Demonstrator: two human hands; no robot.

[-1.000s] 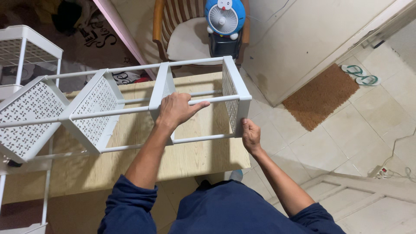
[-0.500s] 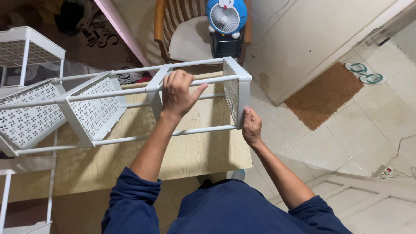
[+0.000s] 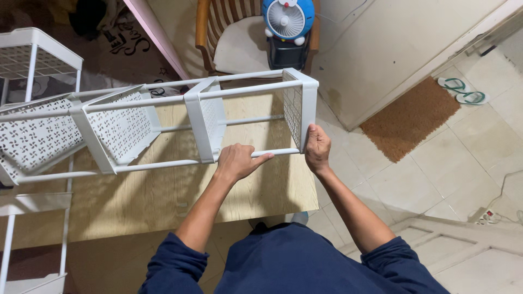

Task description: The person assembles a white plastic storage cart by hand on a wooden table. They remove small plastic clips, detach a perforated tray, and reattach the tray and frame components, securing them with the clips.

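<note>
From the head camera, a white tiered shelf rack (image 3: pixel 163 125) lies on its side across a pale wooden tabletop (image 3: pixel 163 201), its long poles running left to right and its perforated trays standing on edge. Lying flat this way, the rack rests along the tabletop, which likely keeps it steady while its near end is handled.

The left hand (image 3: pixel 237 161) sits on the near lower pole (image 3: pixel 163 165), fingers curled loosely over it and the index finger stretched along the tube toward the right. The right hand (image 3: pixel 317 148) is wrapped around the bottom corner of the end tray (image 3: pixel 299 109), thumb up its outer face, gripping where the pole meets the frame. The rack's end is thus between the two hands, just above the tabletop's right edge, with the rest stretching away to the person's left.

Beyond the tabletop's far edge stand a wooden chair (image 3: pixel 229 38) with a cushion and a small blue fan (image 3: pixel 287 19). A second white rack (image 3: pixel 32 54) stands at the far left. A brown doormat (image 3: pixel 408 120) and a pair of sandals (image 3: pixel 463 91) lie on the tiled floor (image 3: pixel 436 179) to the right.
</note>
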